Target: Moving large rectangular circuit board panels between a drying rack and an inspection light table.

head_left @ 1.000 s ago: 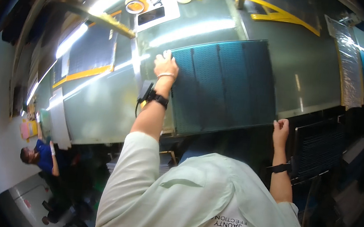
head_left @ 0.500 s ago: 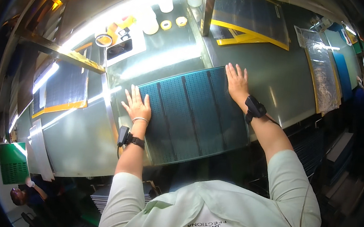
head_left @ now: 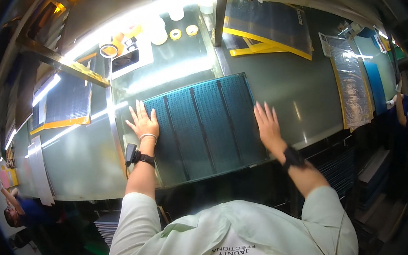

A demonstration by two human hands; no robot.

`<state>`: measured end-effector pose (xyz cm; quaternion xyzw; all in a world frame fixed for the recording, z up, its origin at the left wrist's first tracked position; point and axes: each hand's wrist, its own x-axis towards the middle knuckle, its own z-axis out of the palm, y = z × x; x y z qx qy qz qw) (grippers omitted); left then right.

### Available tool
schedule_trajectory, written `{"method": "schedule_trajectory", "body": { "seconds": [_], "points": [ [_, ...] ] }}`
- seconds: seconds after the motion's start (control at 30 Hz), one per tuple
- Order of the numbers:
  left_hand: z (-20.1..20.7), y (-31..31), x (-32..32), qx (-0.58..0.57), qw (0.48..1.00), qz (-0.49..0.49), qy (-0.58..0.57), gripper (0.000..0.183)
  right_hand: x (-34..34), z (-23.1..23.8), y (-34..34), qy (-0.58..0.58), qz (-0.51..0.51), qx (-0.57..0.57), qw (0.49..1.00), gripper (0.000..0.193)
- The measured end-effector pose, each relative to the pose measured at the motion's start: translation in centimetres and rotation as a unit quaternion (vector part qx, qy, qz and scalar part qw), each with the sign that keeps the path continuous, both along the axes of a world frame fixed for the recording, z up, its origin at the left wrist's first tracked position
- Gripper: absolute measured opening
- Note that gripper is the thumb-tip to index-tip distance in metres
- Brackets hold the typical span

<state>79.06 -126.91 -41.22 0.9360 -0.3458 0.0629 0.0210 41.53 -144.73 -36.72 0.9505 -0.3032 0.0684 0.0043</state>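
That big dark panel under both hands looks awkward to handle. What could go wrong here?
The dark ribbed panel lies close to the table's near edge, so a push toward the person might tip it off. Only flat palms rest on it: the left hand and right hand grip nothing, so it could slide. The tape rolls beyond could be knocked if it shoots forward.

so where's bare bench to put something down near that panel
Bare grey bench lies right of the dark ribbed panel, up to the foil sheet; more lies left of the left hand. The back by the tape rolls is crowded.
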Motion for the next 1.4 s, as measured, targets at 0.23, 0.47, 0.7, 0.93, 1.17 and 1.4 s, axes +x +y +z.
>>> {"method": "schedule_trajectory", "body": {
  "seconds": [0.23,0.47,0.7,0.93,1.17,1.4],
  "points": [
    [-0.2,1.3,0.7,-0.003,1.000,0.006,-0.006,0.060,-7.9,1.5,11.9,0.050,-0.058,0.078,0.994,0.053],
    [-1.0,17.5,-11.1,-0.038,0.996,0.081,0.003,0.076,-11.1,0.4,14.3,0.020,-0.108,0.126,0.986,0.052],
    [1.3,21.7,-20.7,-0.146,0.893,0.343,0.251,0.056,-14.0,-3.1,11.6,-0.286,-0.397,0.631,0.602,0.015],
    [-1.2,24.9,-24.1,-0.471,0.572,0.364,0.564,0.025,-15.0,-3.9,10.5,-0.252,-0.366,0.717,0.537,0.015],
    [-4.0,24.3,-23.0,-0.538,0.540,0.362,0.537,0.021,-14.1,-4.1,9.8,-0.273,-0.330,0.736,0.525,0.017],
    [-3.5,25.4,-23.3,-0.560,0.403,0.280,0.667,0.019,-12.9,1.7,7.9,-0.216,-0.280,0.837,0.418,0.024]
  ]
}}
